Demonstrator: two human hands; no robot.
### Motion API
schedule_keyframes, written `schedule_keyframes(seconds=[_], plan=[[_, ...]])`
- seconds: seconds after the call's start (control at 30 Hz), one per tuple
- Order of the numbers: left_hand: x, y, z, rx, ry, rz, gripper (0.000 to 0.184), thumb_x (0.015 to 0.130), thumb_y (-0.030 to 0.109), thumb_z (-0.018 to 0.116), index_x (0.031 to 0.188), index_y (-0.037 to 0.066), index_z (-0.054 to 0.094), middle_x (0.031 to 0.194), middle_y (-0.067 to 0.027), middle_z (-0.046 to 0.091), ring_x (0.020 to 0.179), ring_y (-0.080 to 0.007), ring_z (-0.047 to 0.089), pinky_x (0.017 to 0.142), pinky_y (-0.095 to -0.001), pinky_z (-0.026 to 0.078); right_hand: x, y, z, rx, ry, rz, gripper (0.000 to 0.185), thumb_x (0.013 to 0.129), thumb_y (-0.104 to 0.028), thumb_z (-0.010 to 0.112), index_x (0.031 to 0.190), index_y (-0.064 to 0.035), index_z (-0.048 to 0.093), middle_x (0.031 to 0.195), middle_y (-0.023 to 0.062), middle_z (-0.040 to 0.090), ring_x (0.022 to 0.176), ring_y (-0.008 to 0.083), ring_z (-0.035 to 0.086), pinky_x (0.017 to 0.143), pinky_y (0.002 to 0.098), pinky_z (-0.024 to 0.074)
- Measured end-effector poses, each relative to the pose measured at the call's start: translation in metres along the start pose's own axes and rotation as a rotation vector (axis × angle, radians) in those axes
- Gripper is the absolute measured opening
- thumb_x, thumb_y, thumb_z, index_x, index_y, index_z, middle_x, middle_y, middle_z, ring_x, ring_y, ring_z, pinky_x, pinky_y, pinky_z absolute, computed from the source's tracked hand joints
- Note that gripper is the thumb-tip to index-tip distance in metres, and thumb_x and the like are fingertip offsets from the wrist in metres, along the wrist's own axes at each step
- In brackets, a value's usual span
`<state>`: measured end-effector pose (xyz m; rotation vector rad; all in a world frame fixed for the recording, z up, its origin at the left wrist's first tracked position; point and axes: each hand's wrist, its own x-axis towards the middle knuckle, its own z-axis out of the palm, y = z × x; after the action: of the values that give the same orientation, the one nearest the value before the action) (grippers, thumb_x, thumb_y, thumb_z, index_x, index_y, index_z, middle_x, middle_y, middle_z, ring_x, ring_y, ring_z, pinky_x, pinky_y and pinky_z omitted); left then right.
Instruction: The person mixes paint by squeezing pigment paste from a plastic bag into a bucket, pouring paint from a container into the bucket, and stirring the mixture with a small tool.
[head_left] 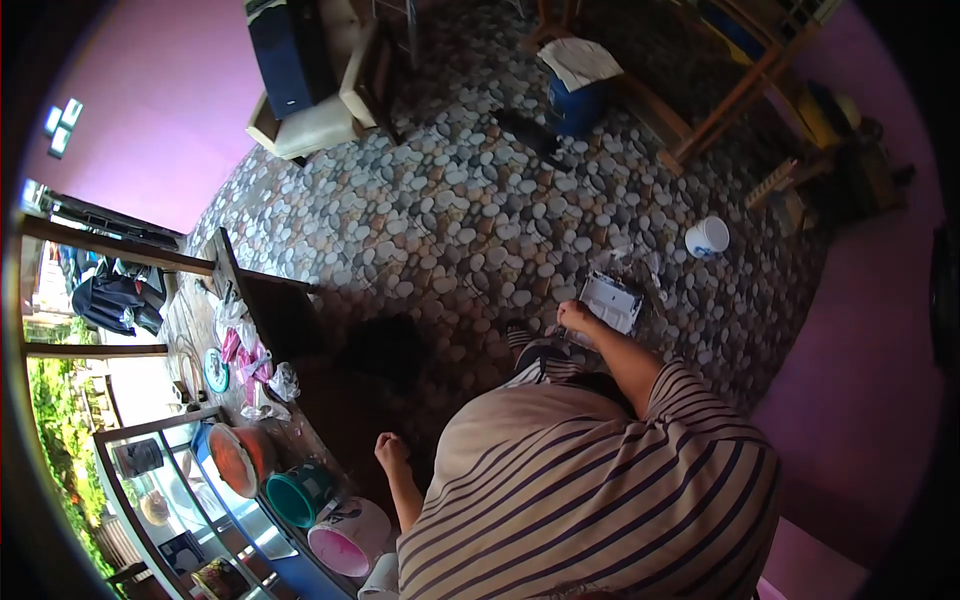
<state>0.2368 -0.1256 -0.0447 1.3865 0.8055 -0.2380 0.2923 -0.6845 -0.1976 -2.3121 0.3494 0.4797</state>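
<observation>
My right hand (574, 316) is closed in front of my body, right at the near left edge of a white paint tray (612, 303). What its fingers hold, if anything, is too small and dark to make out. The tray lies on the floor with crumpled clear plastic (628, 262) around its far side. Off to my left, my left hand (391, 452) is curled into a loose fist, with nothing visible in it. The nearest things to it are a white bucket with a pink inside (350, 538) and a green bucket (298, 497).
A white tub (707, 237) stands on the pebble-patterned floor (430, 215). Farther off are an armchair (310, 125), a blue container (577, 108) with a cloth on top, and wooden furniture (735, 100). On the left, a table (300, 430) bears plastic bags (250, 365). An orange bucket (238, 460) stands near the window.
</observation>
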Motion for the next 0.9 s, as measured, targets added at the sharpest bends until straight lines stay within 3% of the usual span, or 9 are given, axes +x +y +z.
schedule_keyframes(seconds=[0.1, 0.17, 0.23, 0.33, 0.47, 0.6, 0.7, 0.73, 0.9], plan=[[0.041, -0.048, -0.013, 0.364, 0.104, -0.013, 0.017, 0.080, -0.001, 0.046, 0.078, 0.007, 0.061, 0.058, -0.0015, 0.051, 0.048, -0.0121, 0.047, 0.042, -0.0279, 0.036, -0.006, 0.065, -0.012, -0.107, -0.079, 0.057, 0.022, 0.082, -0.025, 0.063, 0.076, -0.0046, 0.068, 0.073, 0.0189, 0.065, 0.071, 0.0383, 0.066, 0.066, 0.0481, 0.0526], [0.052, -0.074, -0.028, 0.579, 0.148, 0.017, 0.014, 0.083, 0.006, 0.051, 0.084, 0.004, 0.064, 0.061, -0.0034, 0.055, 0.049, -0.0149, 0.052, 0.044, -0.0318, 0.042, -0.013, 0.127, -0.006, 0.132, -0.004, 0.299, 0.014, 0.087, -0.020, 0.059, 0.081, -0.0077, 0.061, 0.062, 0.0106, 0.058, 0.048, 0.0237, 0.060, 0.046, 0.0397, 0.0508], [0.051, -0.071, -0.021, 0.691, 0.200, -0.011, 0.015, 0.085, 0.013, 0.055, 0.088, 0.001, 0.065, 0.065, -0.0069, 0.059, 0.053, -0.0190, 0.058, 0.048, -0.0352, 0.048, -0.023, 0.171, -0.006, 0.466, -0.003, 0.482, 0.012, 0.089, -0.016, 0.056, 0.079, -0.0100, 0.055, 0.059, 0.0080, 0.053, 0.044, 0.0230, 0.054, 0.039, 0.0393, 0.0448], [0.039, -0.059, 0.001, 0.746, 0.367, -0.090, 0.019, 0.086, 0.019, 0.061, 0.092, 0.001, 0.063, 0.075, -0.0122, 0.065, 0.058, -0.0259, 0.065, 0.050, -0.0374, 0.053, -0.038, 0.206, -0.010, 0.351, -0.088, 0.705, 0.015, 0.089, -0.016, 0.052, 0.102, -0.0086, 0.058, 0.062, 0.0121, 0.056, 0.047, 0.0252, 0.056, 0.039, 0.0415, 0.0459], [0.040, -0.067, 0.011, 0.795, 0.410, -0.030, 0.021, 0.085, 0.020, 0.067, 0.094, 0.001, 0.064, 0.083, -0.0141, 0.069, 0.071, -0.0279, 0.069, 0.064, -0.0386, 0.055, -0.030, 0.191, -0.025, 0.198, -0.317, 0.869, 0.026, 0.086, -0.017, 0.057, 0.104, 0.0001, 0.063, 0.075, 0.0200, 0.068, 0.058, 0.0313, 0.069, 0.043, 0.0425, 0.0522], [0.032, -0.079, 0.018, 0.726, 0.379, 0.047, 0.020, 0.086, 0.020, 0.070, 0.094, 0.002, 0.066, 0.087, -0.0146, 0.071, 0.085, -0.0273, 0.070, 0.078, -0.0390, 0.055, 0.007, 0.158, -0.032, 0.141, -0.298, 0.833, 0.031, 0.090, -0.021, 0.057, 0.111, 0.0018, 0.062, 0.078, 0.0198, 0.070, 0.058, 0.0303, 0.070, 0.046, 0.0407, 0.0554], [0.015, -0.086, 0.018, 0.686, 0.381, 0.157, 0.020, 0.086, 0.021, 0.073, 0.093, 0.003, 0.068, 0.085, -0.0151, 0.072, 0.082, -0.0293, 0.071, 0.075, -0.0385, 0.056, 0.057, 0.096, -0.045, 0.141, -0.287, 0.575, 0.031, 0.094, -0.021, 0.055, 0.115, 0.0002, 0.063, 0.082, 0.0178, 0.072, 0.061, 0.0264, 0.072, 0.053, 0.0378, 0.0605], [0.015, -0.099, 0.010, 0.703, 0.395, 0.126, 0.020, 0.085, 0.021, 0.075, 0.091, 0.002, 0.070, 0.085, -0.0158, 0.073, 0.081, -0.0289, 0.072, 0.075, -0.0385, 0.056, 0.077, 0.084, -0.041, 0.141, -0.182, 0.518, 0.020, 0.096, -0.022, 0.061, 0.103, -0.0036, 0.063, 0.070, 0.0143, 0.066, 0.052, 0.0257, 0.066, 0.049, 0.0449, 0.0585], [0.000, -0.132, -0.011, 0.666, 0.445, -0.135, 0.033, 0.085, 0.034, 0.076, 0.088, 0.001, 0.075, 0.088, -0.0213, 0.073, 0.087, -0.0344, 0.073, 0.079, -0.0432, 0.056, 0.156, -0.025, -0.055, 0.236, -0.281, 0.289, 0.021, 0.095, -0.023, 0.062, 0.106, -0.0049, 0.061, 0.069, 0.0100, 0.064, 0.053, 0.0219, 0.066, 0.046, 0.0387, 0.0569]])
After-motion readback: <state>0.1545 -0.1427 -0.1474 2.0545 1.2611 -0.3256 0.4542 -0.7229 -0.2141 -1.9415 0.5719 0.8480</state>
